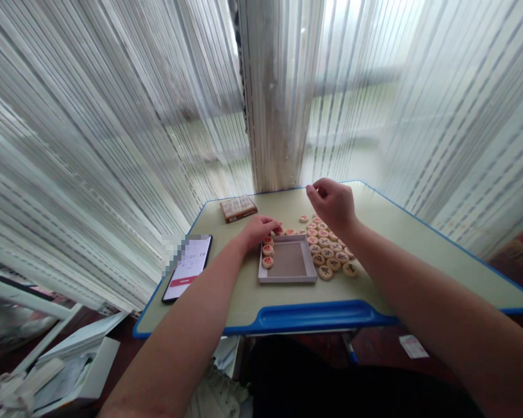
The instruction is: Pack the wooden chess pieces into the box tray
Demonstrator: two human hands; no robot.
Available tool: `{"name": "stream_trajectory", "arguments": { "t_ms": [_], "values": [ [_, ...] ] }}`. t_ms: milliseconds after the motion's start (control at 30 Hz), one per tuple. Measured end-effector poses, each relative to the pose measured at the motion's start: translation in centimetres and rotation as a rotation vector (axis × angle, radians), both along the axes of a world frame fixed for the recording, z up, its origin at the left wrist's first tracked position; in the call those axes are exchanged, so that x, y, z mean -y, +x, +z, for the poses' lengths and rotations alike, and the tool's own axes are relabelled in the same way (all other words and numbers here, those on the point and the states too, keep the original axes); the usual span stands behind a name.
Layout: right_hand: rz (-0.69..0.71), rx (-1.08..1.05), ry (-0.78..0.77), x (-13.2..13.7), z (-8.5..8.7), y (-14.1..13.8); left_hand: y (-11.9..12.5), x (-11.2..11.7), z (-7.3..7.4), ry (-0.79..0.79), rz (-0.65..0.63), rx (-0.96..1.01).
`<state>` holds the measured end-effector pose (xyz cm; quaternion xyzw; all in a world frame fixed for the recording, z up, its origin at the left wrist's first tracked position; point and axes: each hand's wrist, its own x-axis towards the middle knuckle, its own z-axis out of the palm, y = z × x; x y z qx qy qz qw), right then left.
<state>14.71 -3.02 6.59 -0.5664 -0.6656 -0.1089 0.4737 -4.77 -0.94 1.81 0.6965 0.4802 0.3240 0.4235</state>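
Note:
A shallow open box (312, 268) stands on the table, with several round Chinese chess pieces (268, 262) in a column along its left wall. My left hand (257, 230) reaches over its far left corner, fingers closed together on a Chinese chess piece that they mostly cover. To the right of the box, a cluster of pieces (328, 253) with red or dark characters lies flat on the table. My right hand (332, 202) is raised above the far side of that cluster. Its fingers are curled in, and whatever they may hold is hidden.
A phone (187, 270) with a running-time display lies at the table's left edge. A flat brown printed box (239, 208) sits at the far left. The table (427, 261) has a blue rim and a blue front trough (316, 315). Sheer curtains (270, 104) hang behind it.

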Motion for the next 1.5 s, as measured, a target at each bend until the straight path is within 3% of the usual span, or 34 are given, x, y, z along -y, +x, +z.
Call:
{"name": "stream_trajectory", "arguments": {
  "t_ms": [100,200,300,467,733,933,1067,1300,1500],
  "values": [
    [-0.026,0.031,-0.187,-1.3,-0.4,1.2,0.2,0.5,0.5,-0.005,-0.016,0.036],
    [0.039,0.244,-0.464,-2.1,-1.4,1.5,0.3,0.8,1.0,0.011,-0.046,0.063],
    [0.102,0.367,-0.575,-2.4,-2.5,1.2,0.4,1.0,1.2,-0.007,-0.077,0.096],
    [0.156,0.412,-0.607,-2.6,-3.2,0.6,0.7,0.8,0.8,-0.063,-0.064,0.149],
    [0.212,0.369,-0.619,-2.8,-2.9,0.5,0.3,-0.3,-0.1,-0.052,0.110,0.209],
    [0.163,0.331,-0.678,-3.0,-3.0,0.9,0.1,-0.7,-0.5,-0.095,0.061,0.215],
    [0.203,0.308,-0.728,-2.9,-2.9,0.7,0.1,-0.8,-0.6,-0.091,0.032,0.189],
    [0.305,0.245,-0.753,-2.4,-2.8,0.0,0.1,-0.7,-0.7,-0.041,0.087,0.204],
    [0.274,0.193,-0.743,-2.6,-2.8,0.3,0.2,-0.4,-0.3,-0.043,0.077,0.192]
  ]
}}
